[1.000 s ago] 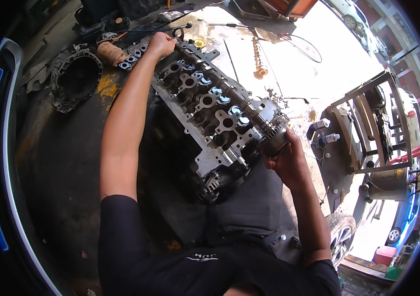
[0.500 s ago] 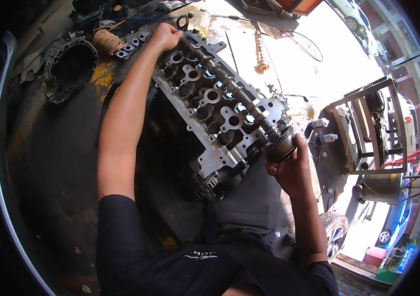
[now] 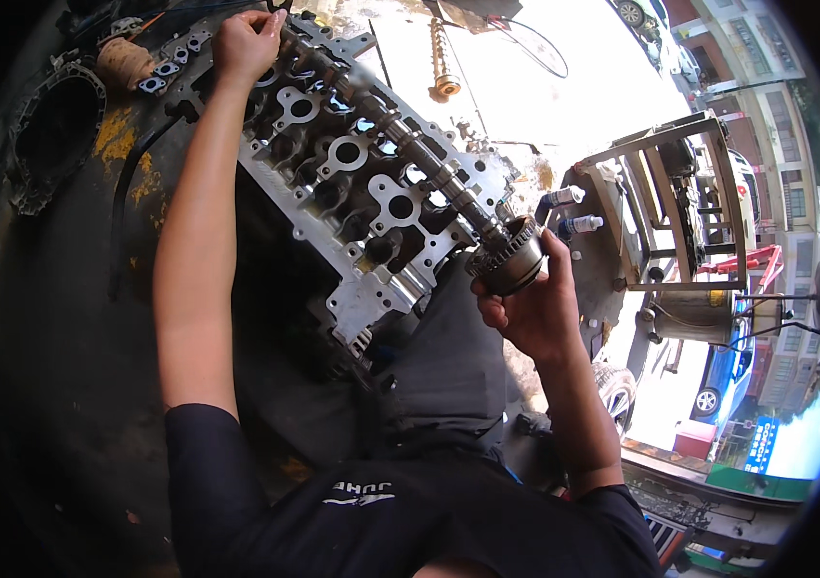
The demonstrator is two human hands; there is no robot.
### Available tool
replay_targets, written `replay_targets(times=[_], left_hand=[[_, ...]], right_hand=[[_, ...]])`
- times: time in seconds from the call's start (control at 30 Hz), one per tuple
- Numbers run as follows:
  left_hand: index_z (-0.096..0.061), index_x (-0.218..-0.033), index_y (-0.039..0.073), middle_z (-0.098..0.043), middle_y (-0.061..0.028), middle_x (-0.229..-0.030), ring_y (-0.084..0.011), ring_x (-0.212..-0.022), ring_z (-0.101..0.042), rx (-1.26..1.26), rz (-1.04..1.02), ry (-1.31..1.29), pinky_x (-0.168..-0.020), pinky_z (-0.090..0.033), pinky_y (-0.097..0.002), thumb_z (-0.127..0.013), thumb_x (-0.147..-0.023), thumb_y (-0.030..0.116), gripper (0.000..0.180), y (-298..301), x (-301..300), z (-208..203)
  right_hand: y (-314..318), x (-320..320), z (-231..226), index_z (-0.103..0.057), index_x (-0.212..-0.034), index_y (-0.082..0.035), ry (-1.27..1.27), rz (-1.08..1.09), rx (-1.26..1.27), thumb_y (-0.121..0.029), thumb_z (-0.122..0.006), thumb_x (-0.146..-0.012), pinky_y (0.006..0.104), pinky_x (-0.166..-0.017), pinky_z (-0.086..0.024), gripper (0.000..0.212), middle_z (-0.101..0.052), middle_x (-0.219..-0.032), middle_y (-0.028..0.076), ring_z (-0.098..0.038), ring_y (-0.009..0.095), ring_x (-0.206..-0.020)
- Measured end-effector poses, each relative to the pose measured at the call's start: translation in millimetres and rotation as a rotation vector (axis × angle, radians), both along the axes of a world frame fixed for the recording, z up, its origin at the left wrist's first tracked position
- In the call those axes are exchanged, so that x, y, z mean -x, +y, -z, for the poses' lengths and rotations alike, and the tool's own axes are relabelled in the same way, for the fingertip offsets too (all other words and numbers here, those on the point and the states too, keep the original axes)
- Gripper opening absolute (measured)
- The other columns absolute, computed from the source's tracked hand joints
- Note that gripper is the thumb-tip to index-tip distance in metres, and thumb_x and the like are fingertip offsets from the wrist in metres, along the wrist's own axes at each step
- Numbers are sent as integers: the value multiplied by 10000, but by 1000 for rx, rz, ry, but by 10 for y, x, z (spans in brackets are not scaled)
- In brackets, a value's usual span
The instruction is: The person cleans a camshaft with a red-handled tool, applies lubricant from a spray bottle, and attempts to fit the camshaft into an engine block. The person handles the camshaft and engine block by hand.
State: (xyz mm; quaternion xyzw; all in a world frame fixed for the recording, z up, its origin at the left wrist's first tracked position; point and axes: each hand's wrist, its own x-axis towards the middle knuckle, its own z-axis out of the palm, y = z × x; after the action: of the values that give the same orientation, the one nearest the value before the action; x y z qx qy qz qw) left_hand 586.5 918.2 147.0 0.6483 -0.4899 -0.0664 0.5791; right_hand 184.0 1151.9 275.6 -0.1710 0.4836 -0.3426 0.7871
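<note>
A metal camshaft (image 3: 419,154) lies lengthwise over the silver cylinder head (image 3: 285,207), running from far left to near right. At its far end my left hand (image 3: 248,46) is closed, the fingertips pinched on the shaft's tip. The near end carries a round toothed gear (image 3: 511,262), which my right hand (image 3: 537,303) cups from below and the right, thumb on one side and fingers on the other. This gear sticks out past the head's near edge. Whether the shaft touches its seats in the head I cannot tell.
Another camshaft (image 3: 442,58) lies on the bright ground beyond. Two small bottles (image 3: 578,224) stand right of the head, beside a metal frame stand (image 3: 660,212). At far left are a round metal housing (image 3: 58,130) and a gasket strip (image 3: 167,67). Parked cars are farther right.
My view has shifted, so the cylinder head and both hands sit farther left and higher in the picture. Both hands keep their hold on the camshaft; more of the gear's side shows.
</note>
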Motion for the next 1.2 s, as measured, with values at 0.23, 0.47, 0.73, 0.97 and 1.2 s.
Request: replay_targets(times=[0.23,0.47,0.73,0.97,1.2], left_hand=[[-749,-907,45,-716,-90,-738,-154,-670,-674,206,-146,-89,-657,-506,-293,-738,-874,335,292,8,-214,112],[-690,-849,-17,-701,-83,-745,-137,-675,-651,185,17,158,-635,-504,-284,-676,-896,122,148,143,52,-174],[-728,-988,8,-741,-55,-891,-98,-788,-660,243,22,119,-749,-504,-267,-656,-933,206,218,-28,-206,169],[-705,-847,2,-721,-114,-783,-222,-721,-695,195,-195,530,-692,-522,-332,-548,-905,228,281,160,-219,-13],[-688,-919,1,-702,-208,-850,-379,-805,-683,13,27,214,-732,-531,-418,-666,-866,235,240,200,-14,-124]], right_hand=[[-31,-114,62,-615,-1143,-60,35,55,-19,-679,-422,-903,254,-451,-444,691,-639,-849,211,-561,210,-546],[-106,-117,80,-616,-1156,-87,27,13,-43,-694,-397,-899,245,-443,-410,694,-609,-843,204,-525,208,-548],[-159,-204,87,-628,-1165,-93,-36,45,-138,-718,-414,-877,244,-466,-406,720,-599,-852,198,-516,207,-586],[-103,-187,108,-632,-1194,-118,-72,8,-118,-711,-423,-883,245,-481,-420,702,-620,-897,200,-529,215,-617],[-97,-153,84,-607,-1217,-106,-57,-17,-70,-673,-441,-902,244,-486,-438,670,-617,-902,201,-516,188,-630]])
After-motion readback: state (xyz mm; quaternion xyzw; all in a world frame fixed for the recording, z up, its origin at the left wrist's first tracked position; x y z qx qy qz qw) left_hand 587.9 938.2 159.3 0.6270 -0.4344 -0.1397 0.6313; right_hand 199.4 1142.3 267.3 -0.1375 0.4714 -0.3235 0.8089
